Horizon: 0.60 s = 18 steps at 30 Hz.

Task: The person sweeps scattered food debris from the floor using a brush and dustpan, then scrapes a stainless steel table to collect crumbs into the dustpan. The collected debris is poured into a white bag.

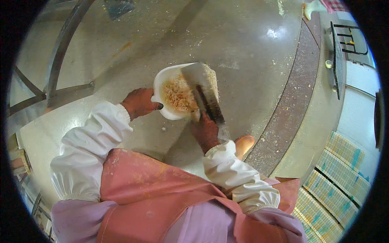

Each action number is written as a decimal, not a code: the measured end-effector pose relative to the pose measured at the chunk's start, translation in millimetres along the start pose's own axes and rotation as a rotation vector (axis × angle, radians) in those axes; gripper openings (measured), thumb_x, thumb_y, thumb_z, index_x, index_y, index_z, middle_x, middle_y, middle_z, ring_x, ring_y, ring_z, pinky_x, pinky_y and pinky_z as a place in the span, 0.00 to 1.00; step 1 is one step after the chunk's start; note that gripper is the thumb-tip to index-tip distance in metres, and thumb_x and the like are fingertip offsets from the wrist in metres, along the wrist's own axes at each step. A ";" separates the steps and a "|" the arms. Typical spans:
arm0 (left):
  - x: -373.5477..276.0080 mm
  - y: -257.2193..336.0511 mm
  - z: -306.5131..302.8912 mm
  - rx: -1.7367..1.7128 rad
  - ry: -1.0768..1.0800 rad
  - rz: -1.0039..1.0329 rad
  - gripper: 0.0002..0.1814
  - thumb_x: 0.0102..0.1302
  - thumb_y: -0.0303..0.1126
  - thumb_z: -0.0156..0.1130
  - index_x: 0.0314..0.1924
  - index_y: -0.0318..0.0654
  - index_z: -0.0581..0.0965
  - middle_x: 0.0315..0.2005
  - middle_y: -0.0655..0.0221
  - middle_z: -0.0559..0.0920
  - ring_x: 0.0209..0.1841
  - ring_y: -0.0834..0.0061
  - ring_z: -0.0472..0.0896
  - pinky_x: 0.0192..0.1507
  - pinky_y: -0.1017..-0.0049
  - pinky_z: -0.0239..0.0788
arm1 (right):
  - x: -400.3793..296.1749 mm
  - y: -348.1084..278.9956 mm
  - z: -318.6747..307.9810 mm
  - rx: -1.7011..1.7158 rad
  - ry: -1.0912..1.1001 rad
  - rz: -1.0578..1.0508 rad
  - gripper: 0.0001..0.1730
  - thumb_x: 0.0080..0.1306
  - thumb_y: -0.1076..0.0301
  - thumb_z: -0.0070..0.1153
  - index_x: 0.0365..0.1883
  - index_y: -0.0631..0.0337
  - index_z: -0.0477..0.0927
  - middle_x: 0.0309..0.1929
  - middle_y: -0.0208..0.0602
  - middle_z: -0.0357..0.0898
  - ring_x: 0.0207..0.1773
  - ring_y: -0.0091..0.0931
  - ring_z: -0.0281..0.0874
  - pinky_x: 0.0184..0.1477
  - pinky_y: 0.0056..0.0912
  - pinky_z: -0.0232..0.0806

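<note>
My left hand (140, 102), in a stained reddish glove, grips the left edge of a white plastic scoop or dustpan (160, 79), its thumb over the rim. Inside lies a heap of tan, crumbly material (179, 94). My right hand (206, 130), gloved alike, is shut around a flat, wide-bladed tool (194, 73), possibly a scraper, blurred, with a dark strip along it. The blade lies across the right part of the pan, and pale crumbs show beyond it. Both forearms wear white sleeve covers over a reddish apron.
A metal frame (57, 57) stands on the floor at left. A brown floor strip (282, 121) with scattered crumbs curves along the right. Beyond it are stacked slatted panels (334, 179) and a black wheeled cart (335, 60). Another person's white boot (312, 8) shows at top right.
</note>
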<state>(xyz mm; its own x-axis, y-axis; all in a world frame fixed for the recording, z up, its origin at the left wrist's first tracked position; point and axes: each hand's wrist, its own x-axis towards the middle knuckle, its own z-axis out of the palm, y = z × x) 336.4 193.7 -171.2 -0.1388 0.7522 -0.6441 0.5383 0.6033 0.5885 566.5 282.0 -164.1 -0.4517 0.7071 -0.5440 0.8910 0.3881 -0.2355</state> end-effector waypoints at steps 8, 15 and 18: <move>-15.0 -74.1 6.4 -0.479 0.175 -0.084 0.22 0.50 0.41 0.62 0.43 0.34 0.75 0.23 0.65 0.79 0.18 0.78 0.72 0.23 0.74 0.67 | 15.8 45.6 -42.7 0.173 0.320 0.051 0.25 0.51 0.62 0.56 0.49 0.57 0.70 0.34 0.44 0.78 0.34 0.42 0.76 0.36 0.41 0.69; -26.3 -97.4 -41.1 -0.706 0.482 -0.165 0.18 0.53 0.38 0.62 0.40 0.35 0.73 0.18 0.73 0.71 0.18 0.84 0.66 0.15 0.81 0.58 | -12.6 60.3 5.6 0.726 -0.739 0.214 0.26 0.49 0.58 0.62 0.45 0.59 0.74 0.33 0.34 0.77 0.28 0.23 0.72 0.26 0.28 0.68; -8.4 -102.7 -55.5 -0.808 0.503 -0.087 0.17 0.53 0.37 0.61 0.39 0.36 0.72 0.18 0.74 0.70 0.18 0.84 0.65 0.17 0.80 0.58 | -11.7 14.3 40.6 0.585 -1.151 0.064 0.25 0.56 0.51 0.53 0.48 0.56 0.73 0.31 0.32 0.76 0.26 0.24 0.71 0.23 0.28 0.65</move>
<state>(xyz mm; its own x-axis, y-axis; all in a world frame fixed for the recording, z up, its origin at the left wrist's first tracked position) 236.2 140.1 -199.1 -0.5939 0.6082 -0.5266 -0.2011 0.5216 0.8291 586.3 255.3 -193.8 -0.3698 -0.3118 -0.8752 0.9288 -0.1486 -0.3395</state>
